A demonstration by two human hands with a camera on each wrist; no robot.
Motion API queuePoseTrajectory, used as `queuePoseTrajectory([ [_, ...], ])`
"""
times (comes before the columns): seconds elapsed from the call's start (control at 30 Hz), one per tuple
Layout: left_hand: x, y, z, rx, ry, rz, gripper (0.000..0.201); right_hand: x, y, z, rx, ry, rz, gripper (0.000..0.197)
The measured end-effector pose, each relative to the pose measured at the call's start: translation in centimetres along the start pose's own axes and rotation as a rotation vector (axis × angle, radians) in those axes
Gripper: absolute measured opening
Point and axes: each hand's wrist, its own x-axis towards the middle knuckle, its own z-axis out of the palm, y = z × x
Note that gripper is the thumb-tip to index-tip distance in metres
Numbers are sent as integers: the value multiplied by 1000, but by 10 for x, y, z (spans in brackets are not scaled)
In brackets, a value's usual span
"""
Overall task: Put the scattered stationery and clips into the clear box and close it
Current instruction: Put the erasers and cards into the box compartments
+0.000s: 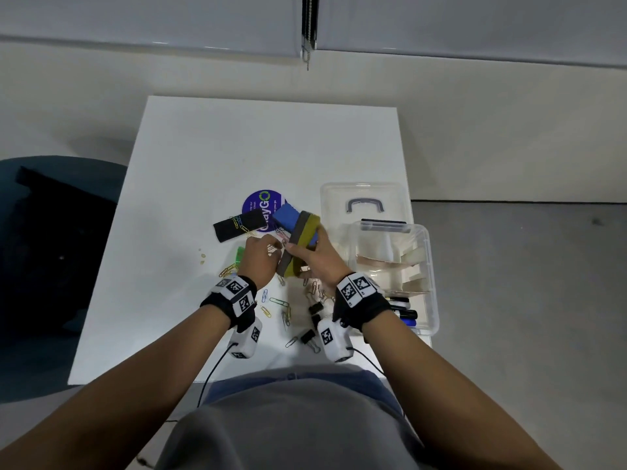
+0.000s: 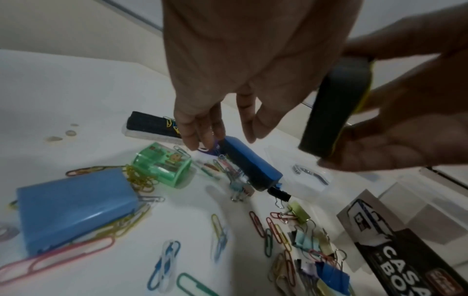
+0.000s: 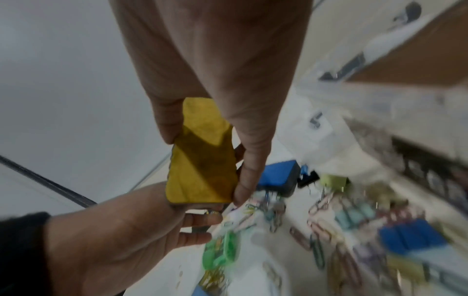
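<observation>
My right hand (image 1: 319,254) grips a grey and yellow board eraser (image 1: 300,244) and holds it tilted above the table; its yellow face (image 3: 201,172) shows in the right wrist view. My left hand (image 1: 278,247) hangs beside the eraser's lower end with relaxed fingers (image 2: 200,130) and holds nothing. Under the hands lie a blue eraser (image 2: 250,162), a black eraser (image 1: 237,225), a green sharpener (image 2: 164,166), a blue case (image 2: 73,206) and several paper clips (image 1: 280,303) and binder clips (image 1: 309,337). The clear box (image 1: 429,266) stands open at the right.
The box's lid (image 1: 364,201) with a grey handle lies behind the box. Tape rolls and markers (image 1: 405,315) are inside the box. A round purple sticker (image 1: 259,206) is on the white table (image 1: 237,147). The table's right edge runs close beside the box.
</observation>
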Motion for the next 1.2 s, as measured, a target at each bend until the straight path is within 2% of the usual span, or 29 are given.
queuePoseTrajectory([
  [0.07, -1, 12, 1, 24, -14, 23, 18, -13, -12, -19, -57, 15, -99, 99],
  [0.1, 1, 18, 2, 26, -26, 62, 18, -21, -20, -32, -114, 34, -159, 99],
  [0.2, 8, 34, 8, 115, -106, 177, 26, -47, -41, -73, -365, 112, -309, 84],
  [0.3, 25, 50, 14, 253, -147, 235, 42, -69, -47, -111, -519, 183, -358, 76],
  [0.4, 46, 56, 17, 562, -229, 251, 58, -87, -39, -137, -755, 252, -356, 66],
  [0.5, 59, 56, 20, 807, -306, 259, 73, -90, -17, -151, -1084, 196, -370, 31],
  [0.53, 62, 56, 21, 868, -321, 273, 77, -88, -10, -153, -1185, 151, -353, 25],
  [0.6, 67, 56, 25, 960, -337, 287, 80, -80, 6, -156, -1350, 61, -303, 30],
  [0.67, 72, 57, 28, 1013, -334, 298, 83, -69, 17, -160, -1443, -42, -223, 50],
  [0.73, 75, 59, 30, 1043, -309, 312, 83, -59, 22, -161, -1494, -143, -121, 65],
  [0.83, 76, 59, 34, 1023, -274, 336, 77, -45, 17, -152, -1582, -232, 12, 47],
  [0.9, 76, 58, 34, 999, -241, 360, 75, -39, 14, -145, -1667, -265, -31, 37],
  [1.03, 70, 54, 30, 878, -161, 413, 71, -20, 28, -140, -1768, -269, 17, 27],
  [1.1, 66, 54, 26, 799, -104, 418, 68, -23, 19, -131, -1824, -242, 78, 23],
  [1.2, 57, 56, 22, 690, -24, 427, 64, -32, 1, -126, -1837, -175, 81, 24],
])
